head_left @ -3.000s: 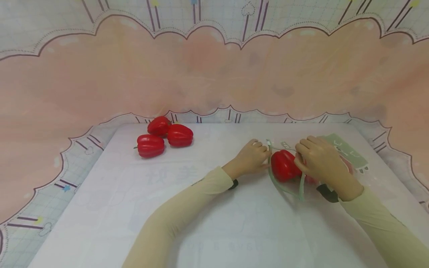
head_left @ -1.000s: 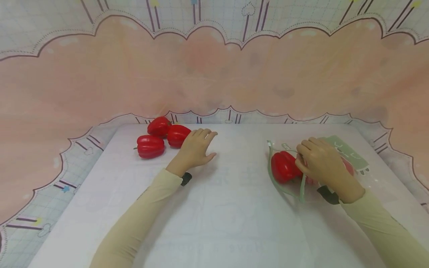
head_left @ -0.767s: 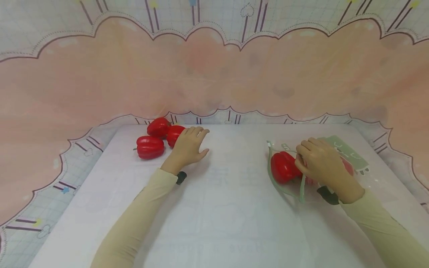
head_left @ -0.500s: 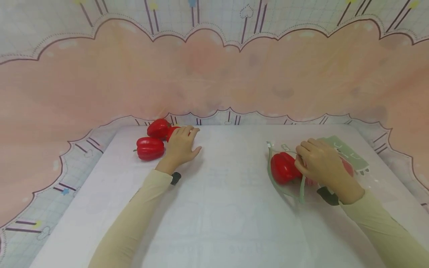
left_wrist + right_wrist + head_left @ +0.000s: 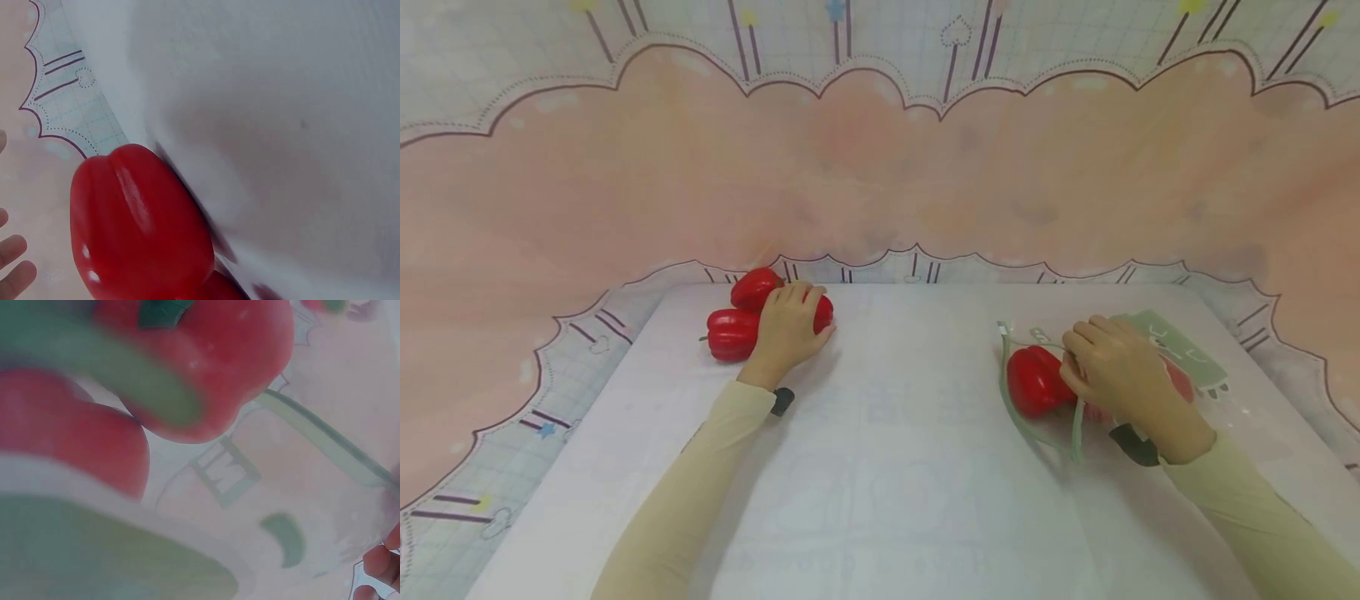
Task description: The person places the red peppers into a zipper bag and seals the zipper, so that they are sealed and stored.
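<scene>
My left hand lies over the right-most red pepper of a group of three at the table's far left, fingers and thumb curled round it. In the left wrist view that pepper fills the lower left, with fingertips at the edge. My right hand pinches the upper rim of a clear zip bag with a green edge. A red pepper lies at the bag's mouth, and a second one sits deeper in, mostly behind the hand. The right wrist view shows both peppers close up through the plastic.
Two more red peppers lie touching beside my left hand. The white table ends near a pink and patterned cloth backdrop. Bare table surface lies between the hands and toward me.
My left hand left the bag, crossed to the left and came down on the right-most loose pepper. The right hand stayed at the bag's rim.
</scene>
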Motion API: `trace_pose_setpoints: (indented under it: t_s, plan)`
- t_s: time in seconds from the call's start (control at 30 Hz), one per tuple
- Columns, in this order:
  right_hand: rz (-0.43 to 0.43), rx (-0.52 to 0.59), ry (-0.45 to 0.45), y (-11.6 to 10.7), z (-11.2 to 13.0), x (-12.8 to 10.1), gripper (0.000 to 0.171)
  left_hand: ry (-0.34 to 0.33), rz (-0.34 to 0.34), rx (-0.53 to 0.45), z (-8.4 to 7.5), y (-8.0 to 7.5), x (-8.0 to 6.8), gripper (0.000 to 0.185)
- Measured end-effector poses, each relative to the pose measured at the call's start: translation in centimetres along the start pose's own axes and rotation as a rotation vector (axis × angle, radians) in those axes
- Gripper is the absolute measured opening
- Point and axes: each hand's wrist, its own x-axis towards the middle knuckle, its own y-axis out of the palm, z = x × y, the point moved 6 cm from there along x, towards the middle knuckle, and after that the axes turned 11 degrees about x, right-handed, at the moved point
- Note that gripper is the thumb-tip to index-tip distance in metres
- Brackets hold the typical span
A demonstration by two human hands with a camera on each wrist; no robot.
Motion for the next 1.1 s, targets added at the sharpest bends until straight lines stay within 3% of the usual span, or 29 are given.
trace_pose_setpoints:
  t_s: [0.23, 0.53, 0.77, 1.1]
  plan:
    - [0.003, 0.011, 0.007, 0.0, 0.0, -0.1, 0.017, -0.018, 0.032, 0.016, 0.7, 0.5, -0.2, 0.058]
    - [-0.036, 0.017, -0.037, 0.0, 0.1, -0.1, 0.011, -0.038, 0.121, 0.002, 1.4, 1.2, -0.8, 0.056]
    - [-0.047, 0.026, -0.05, 0.1, 0.0, 0.0, 0.01, -0.017, 0.112, -0.003, 1.3, 1.5, -0.8, 0.055]
    - [-0.033, 0.02, -0.039, 0.3, 0.0, 0.0, 0.013, -0.014, 0.167, 0.008, 1.2, 1.7, -0.6, 0.058]
